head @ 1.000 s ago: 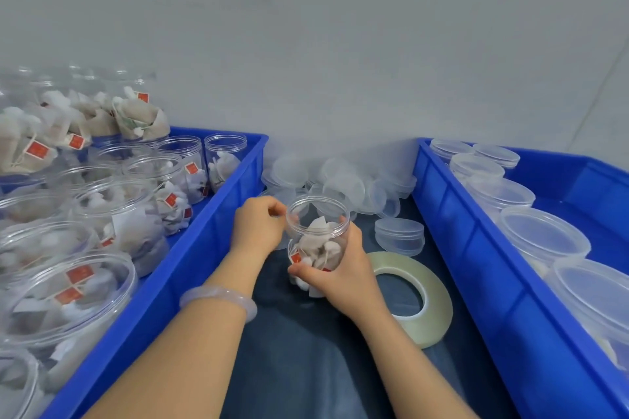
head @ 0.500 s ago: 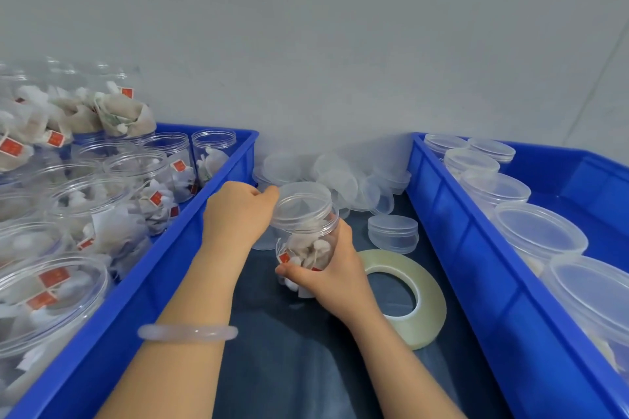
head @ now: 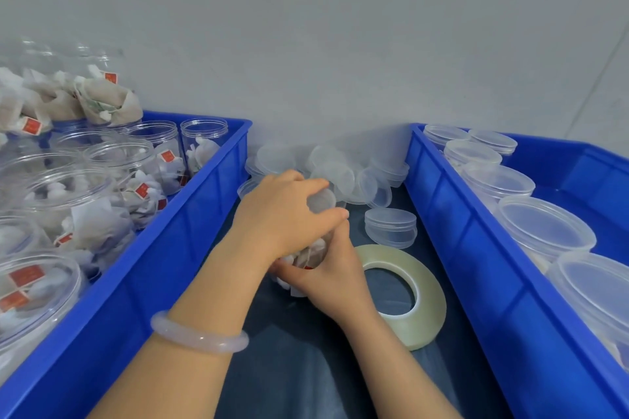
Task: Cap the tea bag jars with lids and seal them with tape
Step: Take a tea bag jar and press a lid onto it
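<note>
Two blue bins filled the sides of the frame: the left bin (head: 190, 214) held open jars (head: 119, 160) of tea bags, and the right bin (head: 459, 231) held capped jars (head: 544, 228). Between them ran the dark table (head: 306, 367), and on it, right of centre, the tape roll (head: 429, 289) lay flat and untouched. At the far end of the table, against the wall, sat a heap of loose lids (head: 340, 170), with a short stack (head: 390, 226) just in front of it. The jar (head: 315, 257) in work stood on the table at centre frame, mostly hidden by the hands. A second earlier its mouth had been bare, with the left hand beside it; half a second earlier a lid sat on the mouth. Now the left hand (head: 282, 214) had come over the top, its fingers curled round the lid (head: 323, 202), while the right hand (head: 335, 277) gripped the jar's lower wall from the tape side. That likely meant the lid was being pressed or turned home, so the capping of this jar was nearly done and only the taping remained. Whether the lid was fully seated could not be told. A pale bracelet (head: 199, 337) ringed the left wrist.
</note>
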The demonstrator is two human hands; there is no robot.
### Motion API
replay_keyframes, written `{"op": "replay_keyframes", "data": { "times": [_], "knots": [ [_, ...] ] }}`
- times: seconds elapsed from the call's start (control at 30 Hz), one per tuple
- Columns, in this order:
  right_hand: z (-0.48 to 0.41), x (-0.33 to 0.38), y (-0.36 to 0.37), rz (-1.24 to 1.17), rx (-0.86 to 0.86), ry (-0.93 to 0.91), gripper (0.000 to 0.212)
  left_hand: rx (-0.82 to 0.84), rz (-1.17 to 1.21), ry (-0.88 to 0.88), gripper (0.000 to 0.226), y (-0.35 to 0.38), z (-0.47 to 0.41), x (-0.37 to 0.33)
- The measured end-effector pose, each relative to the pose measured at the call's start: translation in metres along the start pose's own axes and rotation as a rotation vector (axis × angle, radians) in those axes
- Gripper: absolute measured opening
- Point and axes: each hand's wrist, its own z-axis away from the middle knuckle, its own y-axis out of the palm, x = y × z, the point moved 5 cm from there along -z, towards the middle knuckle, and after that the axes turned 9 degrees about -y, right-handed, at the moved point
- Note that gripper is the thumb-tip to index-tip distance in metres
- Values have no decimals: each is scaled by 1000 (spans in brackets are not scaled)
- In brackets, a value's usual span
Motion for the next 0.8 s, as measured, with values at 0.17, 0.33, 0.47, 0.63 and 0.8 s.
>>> {"op": "replay_keyframes", "data": {
  "times": [0.17,0.33,0.47,0.63,0.8],
  "knots": [
    [-2,1,-2,54,-20,14,78,49,131,167,50,-5,-3,3],
    [-3,-1,-2,44,-14,14,79,-112,419,225,50,-8,6,10],
    [-1,-4,-1,-125,59,-22,82,-99,1128,-21,71,29,31,36],
    [-17,9,-24,-447,151,79,54,-7,1195,-78,73,52,37,47],
    [-21,64,-37,-60,48,-86,100,-64,1136,-82,69,57,38,40]
  ]
}}
